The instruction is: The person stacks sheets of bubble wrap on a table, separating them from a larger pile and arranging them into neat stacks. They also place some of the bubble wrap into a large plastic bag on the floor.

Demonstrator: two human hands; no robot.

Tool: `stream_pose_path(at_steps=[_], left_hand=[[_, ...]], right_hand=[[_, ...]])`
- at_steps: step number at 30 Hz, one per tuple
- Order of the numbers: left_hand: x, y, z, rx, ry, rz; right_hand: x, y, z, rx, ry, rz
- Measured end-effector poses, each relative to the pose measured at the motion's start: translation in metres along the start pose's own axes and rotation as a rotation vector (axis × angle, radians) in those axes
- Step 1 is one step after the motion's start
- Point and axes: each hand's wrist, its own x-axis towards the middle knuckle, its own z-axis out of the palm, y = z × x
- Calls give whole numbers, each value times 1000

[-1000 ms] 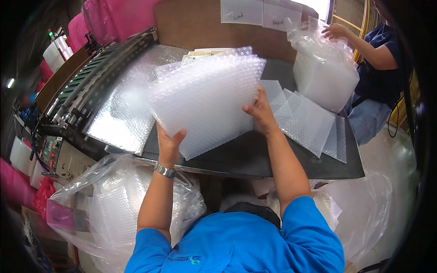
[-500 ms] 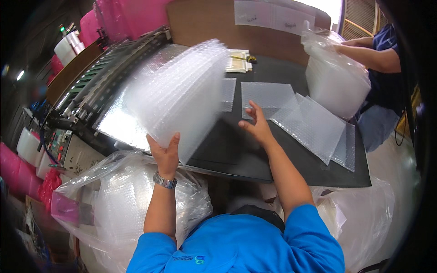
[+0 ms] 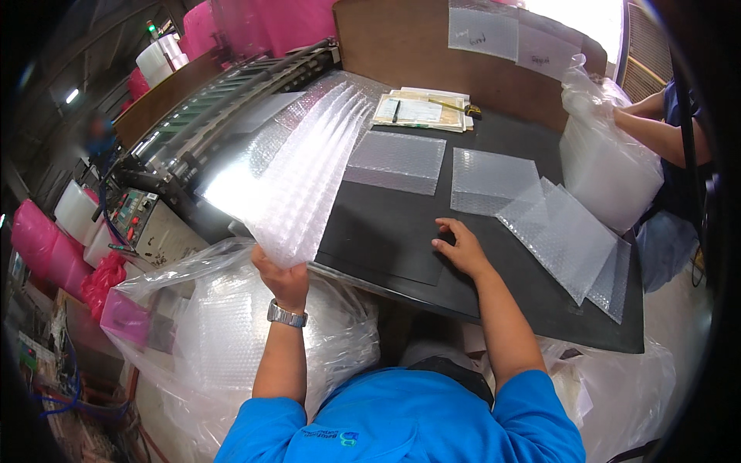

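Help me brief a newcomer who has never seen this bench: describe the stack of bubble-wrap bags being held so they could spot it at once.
Start at the black table; at its left edge, beside the roller machine, the left hand grips the stack of bubble-wrap bags from below. Unlike the single bags lying flat on the table, it is thick, lifted and tilted.

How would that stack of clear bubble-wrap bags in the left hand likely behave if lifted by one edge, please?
The stack of clear bubble-wrap bags would probably flop: it already bows while the left hand grips only its near edge. It looks light, since one hand carries it. The smooth film sheets may slide and fan apart, as loose ones lie splayed on the black table.
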Motion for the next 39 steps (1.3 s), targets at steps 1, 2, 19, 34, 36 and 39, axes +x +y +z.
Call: stream_pose_path(at_steps=[1,2,19,34,36,39], left_hand=[[-2,-2,0,-2,2,7],[-3,-2,-1,-2,1,12],[7,16,-4,-143,11,-229],[35,3,-22,-1411,143,-1312],[36,7,-23,-1405,146,-1338],[39,15,-21,-1386,184,-1374]], right_hand=[[1,2,0,7,-3,-3],[0,4,0,16,-7,-2],[0,6,-2,35,-30,-8],[0,9,-1,53,-26,-6],[-1,8,-2,54,-23,-5],[-1,5,-4,27,-41,4]])
